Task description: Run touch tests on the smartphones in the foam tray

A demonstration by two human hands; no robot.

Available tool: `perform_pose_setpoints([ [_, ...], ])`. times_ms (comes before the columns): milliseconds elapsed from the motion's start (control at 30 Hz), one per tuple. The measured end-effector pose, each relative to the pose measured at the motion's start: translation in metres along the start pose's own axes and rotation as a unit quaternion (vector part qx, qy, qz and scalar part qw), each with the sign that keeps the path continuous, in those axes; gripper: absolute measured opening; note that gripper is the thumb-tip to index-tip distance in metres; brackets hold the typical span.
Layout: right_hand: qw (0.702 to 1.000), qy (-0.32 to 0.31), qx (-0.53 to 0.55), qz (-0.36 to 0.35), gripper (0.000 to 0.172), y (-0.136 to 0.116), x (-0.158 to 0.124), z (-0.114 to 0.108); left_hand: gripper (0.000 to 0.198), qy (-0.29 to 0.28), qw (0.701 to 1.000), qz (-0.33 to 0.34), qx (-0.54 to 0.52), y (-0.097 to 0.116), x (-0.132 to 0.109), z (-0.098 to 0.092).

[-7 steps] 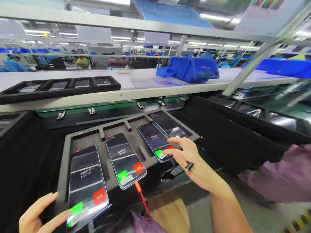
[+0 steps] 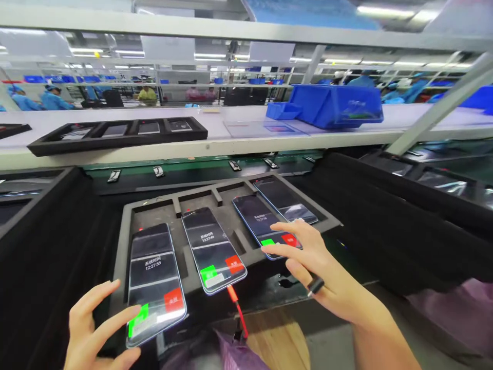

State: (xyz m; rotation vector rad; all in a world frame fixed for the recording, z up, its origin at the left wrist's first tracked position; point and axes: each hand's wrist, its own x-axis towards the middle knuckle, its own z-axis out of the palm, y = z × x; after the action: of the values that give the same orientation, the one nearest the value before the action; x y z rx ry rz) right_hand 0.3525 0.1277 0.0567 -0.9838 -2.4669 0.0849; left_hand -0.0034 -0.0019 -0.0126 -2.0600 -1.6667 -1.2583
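A grey foam tray (image 2: 127, 226) in front of me holds several phones side by side, screens lit with green and red squares. My left hand (image 2: 98, 329) has its fingers spread and one fingertip rests on the green square of the leftmost phone (image 2: 154, 280). My right hand (image 2: 311, 267) is open too, its fingertips on the lower end of the third phone (image 2: 262, 223), by its green square. Under that hand a small dark plug (image 2: 316, 287) shows by the fingers. The second phone (image 2: 213, 249) has a red cable (image 2: 236, 307) plugged into its near end. The fourth phone (image 2: 287, 203) lies beyond my right hand.
Black foam trays (image 2: 385, 216) flank the grey tray on both sides. Behind runs a green conveyor strip (image 2: 192, 172), then a white shelf with a black tray (image 2: 115, 134) of devices and blue bins (image 2: 335, 105). Workers in blue stand far back. Purple cloth (image 2: 454, 313) lies at the right.
The view has shifted, so the tray sits further right and up. My left hand has come further into view, its fingertip still on the leftmost phone's green square. My right hand stays on the third phone.
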Motion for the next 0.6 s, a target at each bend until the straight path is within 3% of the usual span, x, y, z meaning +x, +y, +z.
perform_pose_setpoints([
  [100,0.993,-0.034,-0.005,-0.111,0.031,-0.015,0.015,-0.004,0.018,0.009,0.999,0.034,0.0,-0.001,0.003,0.001],
  [200,0.981,-0.085,-0.013,-0.176,0.034,-0.033,0.03,-0.003,0.014,0.014,0.998,0.055,-0.005,-0.002,0.004,0.0],
  [400,0.974,-0.139,-0.009,-0.179,0.028,-0.052,0.048,0.009,0.014,0.0,0.997,0.081,0.001,0.0,0.004,-0.001],
  [600,0.98,-0.087,-0.03,-0.178,0.031,-0.044,0.048,0.01,0.026,-0.003,0.997,0.069,-0.017,0.0,0.005,-0.002],
])
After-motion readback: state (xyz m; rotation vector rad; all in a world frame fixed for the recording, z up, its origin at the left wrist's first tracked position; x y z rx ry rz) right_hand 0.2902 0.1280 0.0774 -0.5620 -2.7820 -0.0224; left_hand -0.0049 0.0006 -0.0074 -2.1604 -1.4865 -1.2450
